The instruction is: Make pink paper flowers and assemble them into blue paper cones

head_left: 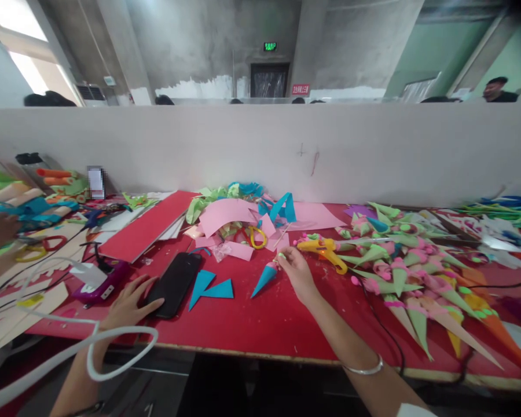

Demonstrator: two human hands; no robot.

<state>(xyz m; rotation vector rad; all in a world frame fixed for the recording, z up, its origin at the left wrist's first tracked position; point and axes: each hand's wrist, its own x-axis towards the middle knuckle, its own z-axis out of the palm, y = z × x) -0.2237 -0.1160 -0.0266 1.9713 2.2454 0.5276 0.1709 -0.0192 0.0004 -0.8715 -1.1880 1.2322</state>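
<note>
Red table (243, 327), left hand (130, 302) on phone (179, 285), right hand (298, 273) at blue cone (264, 279)

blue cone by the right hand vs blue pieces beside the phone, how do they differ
The blue cone is rolled to a point, while the blue pieces look flat. The cone shows pink at its wide end; the pieces show none. The right hand is at the cone; no hand touches the pieces. Both are similar blue.

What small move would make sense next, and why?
Perhaps the left hand should leave the black phone and steady the blue cone: the right hand is at its wide end, and no hand holds its pointed end.
</note>
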